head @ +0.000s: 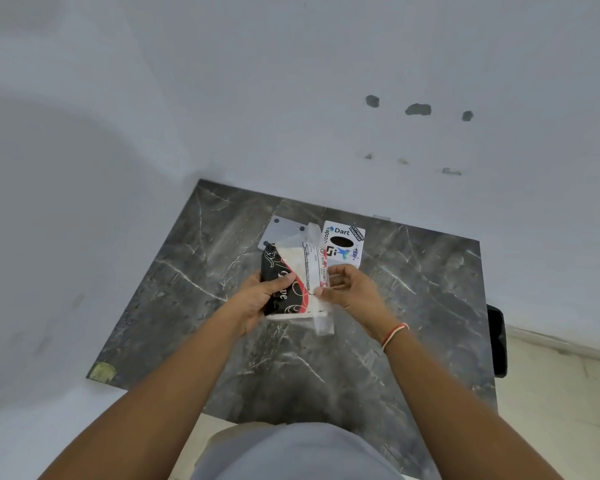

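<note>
A soft tissue pack (pixel 297 278) in black, red and white plastic wrap is held above the dark marble tabletop (pixel 378 306). My left hand (pixel 257 299) grips its black left side, thumb across the front. My right hand (pixel 352 289) pinches the clear plastic edge at the pack's right side, where a loose flap (pixel 324 323) hangs down. Behind the pack stands a white tissue box (pixel 343 242) with stickers and a dark oval opening on top.
A white flat plate (pixel 284 230) with dark dots lies behind the pack, left of the box. White walls close in at the back and left. A black object (pixel 497 341) sits past the table's right edge. A thread band circles my right wrist.
</note>
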